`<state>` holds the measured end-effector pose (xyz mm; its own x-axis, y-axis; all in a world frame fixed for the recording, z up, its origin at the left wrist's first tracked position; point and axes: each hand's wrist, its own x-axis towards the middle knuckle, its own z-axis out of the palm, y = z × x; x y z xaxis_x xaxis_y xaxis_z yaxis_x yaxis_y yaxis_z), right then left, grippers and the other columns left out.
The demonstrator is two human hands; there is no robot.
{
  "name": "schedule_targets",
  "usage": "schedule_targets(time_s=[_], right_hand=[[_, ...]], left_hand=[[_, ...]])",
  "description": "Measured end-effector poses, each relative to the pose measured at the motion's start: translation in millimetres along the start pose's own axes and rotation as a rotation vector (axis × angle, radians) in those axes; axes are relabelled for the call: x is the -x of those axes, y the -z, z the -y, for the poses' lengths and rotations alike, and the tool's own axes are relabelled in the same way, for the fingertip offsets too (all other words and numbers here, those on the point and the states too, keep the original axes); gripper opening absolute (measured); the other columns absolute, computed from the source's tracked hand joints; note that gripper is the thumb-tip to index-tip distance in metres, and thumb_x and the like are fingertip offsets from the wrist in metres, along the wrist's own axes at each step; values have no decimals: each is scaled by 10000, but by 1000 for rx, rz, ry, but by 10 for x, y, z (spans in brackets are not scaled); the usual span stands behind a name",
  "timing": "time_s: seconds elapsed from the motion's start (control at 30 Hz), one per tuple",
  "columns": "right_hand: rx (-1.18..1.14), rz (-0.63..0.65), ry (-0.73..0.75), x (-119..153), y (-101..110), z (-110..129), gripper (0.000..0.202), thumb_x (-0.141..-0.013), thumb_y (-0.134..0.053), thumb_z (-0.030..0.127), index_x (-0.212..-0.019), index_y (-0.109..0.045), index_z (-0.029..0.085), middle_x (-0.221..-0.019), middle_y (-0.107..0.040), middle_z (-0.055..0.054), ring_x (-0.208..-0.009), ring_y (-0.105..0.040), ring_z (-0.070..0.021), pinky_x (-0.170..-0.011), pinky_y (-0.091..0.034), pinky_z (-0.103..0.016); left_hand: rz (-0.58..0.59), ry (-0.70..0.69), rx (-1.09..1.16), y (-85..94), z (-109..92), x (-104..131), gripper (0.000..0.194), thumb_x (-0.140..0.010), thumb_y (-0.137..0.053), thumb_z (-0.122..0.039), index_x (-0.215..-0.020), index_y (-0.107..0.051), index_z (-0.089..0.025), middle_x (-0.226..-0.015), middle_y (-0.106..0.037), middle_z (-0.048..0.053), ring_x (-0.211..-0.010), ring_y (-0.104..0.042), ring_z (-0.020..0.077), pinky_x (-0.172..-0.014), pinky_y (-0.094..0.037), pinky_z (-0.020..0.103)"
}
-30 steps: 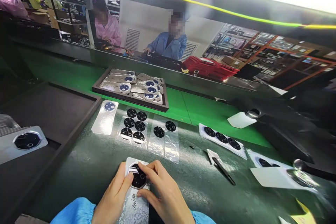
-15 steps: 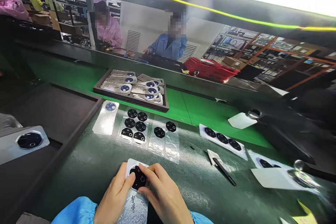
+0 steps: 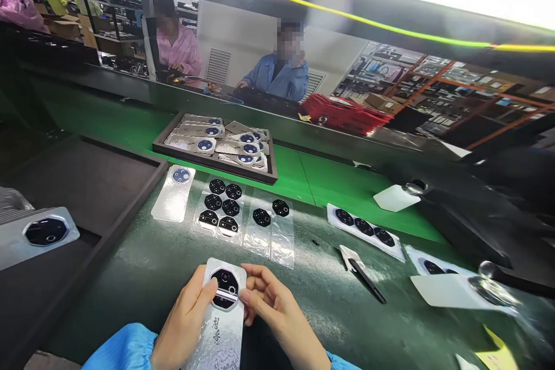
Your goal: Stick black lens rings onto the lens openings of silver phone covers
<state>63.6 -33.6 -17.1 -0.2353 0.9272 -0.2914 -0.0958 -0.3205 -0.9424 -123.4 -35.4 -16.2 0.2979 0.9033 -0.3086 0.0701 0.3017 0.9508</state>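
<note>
A silvery phone back cover with dark lettering is held low in front of me, tilted up. A black octagonal camera lens panel sits at its upper end, with a bright reflection across it. My left hand grips the cover's left side, thumb on the panel's edge. On the other side, my right hand pinches the cover's right edge between thumb and fingers. Beyond my hands lies a clear sheet with several black octagonal panels. Beside it is another sheet with two panels.
Stacked covers lie at the left sheet's side. A dark tray of covers stands behind. Another tray is at left, with covers. Black tweezers, a panel strip and a metal-topped bottle are at right.
My right fingers have come off the black panel's face to the cover's right edge, uncovering the panel. My left thumb stays at the panel's left edge.
</note>
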Motion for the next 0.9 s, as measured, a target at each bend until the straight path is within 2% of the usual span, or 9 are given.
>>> schedule_targets(time_s=[0.17,0.27,0.43,0.53,0.67,0.83,0.9], right_hand=[[-96,32,-7,-11,-36,-54,434,-778,-757,495,-985,-552,173,-759,-593,4,-650,-571,-121,-564,-482,-241],[-98,16,-25,6,-24,-45,425,-786,-749,499,-980,-555,175,-750,-593,8,-640,-576,-123,-569,-481,-248],[-76,-2,-20,29,-16,-13,444,-789,-747,506,-1021,-572,171,-733,-554,25,-619,-551,-110,-578,-461,-250],[-63,-10,13,34,-15,-25,455,-796,-737,517,-1040,-579,167,-750,-559,16,-624,-531,-108,-576,-452,-252],[-46,-17,52,47,-13,-31,417,-834,-698,517,-1021,-559,172,-753,-552,16,-636,-529,-110,-588,-458,-259],[-39,-7,75,63,-23,4,384,-865,-654,527,-970,-541,176,-741,-556,15,-623,-535,-111,-586,-467,-266],[-43,-9,74,63,-22,11,389,-859,-659,532,-963,-542,175,-736,-561,15,-610,-543,-111,-580,-471,-266]], left_hand=[[31,35,18,-12,9,7,425,-990,-388,-538,-1186,-594,-224,-912,-638,9,-833,-556,188,-756,-429,300],[40,60,38,-16,12,7,427,-985,-393,-549,-1175,-598,-226,-885,-626,5,-830,-554,189,-748,-425,301],[53,64,83,-26,27,-5,383,-974,-435,-518,-1180,-573,-227,-977,-645,20,-918,-572,213,-804,-435,314],[61,36,81,-49,17,-18,321,-931,-538,-446,-1160,-547,-221,-1002,-644,21,-951,-582,218,-836,-441,318],[53,44,74,-97,-19,-33,382,-834,-661,-373,-1148,-523,-206,-1050,-646,41,-1037,-580,247,-891,-440,341],[69,84,147,-125,-92,-22,373,-799,-666,-352,-1104,-509,-205,-1003,-642,36,-1126,-556,271,-921,-426,356],[76,101,140,-119,-130,-19,382,-795,-658,-342,-1116,-507,-203,-1008,-646,39,-1093,-568,266,-890,-434,352]])
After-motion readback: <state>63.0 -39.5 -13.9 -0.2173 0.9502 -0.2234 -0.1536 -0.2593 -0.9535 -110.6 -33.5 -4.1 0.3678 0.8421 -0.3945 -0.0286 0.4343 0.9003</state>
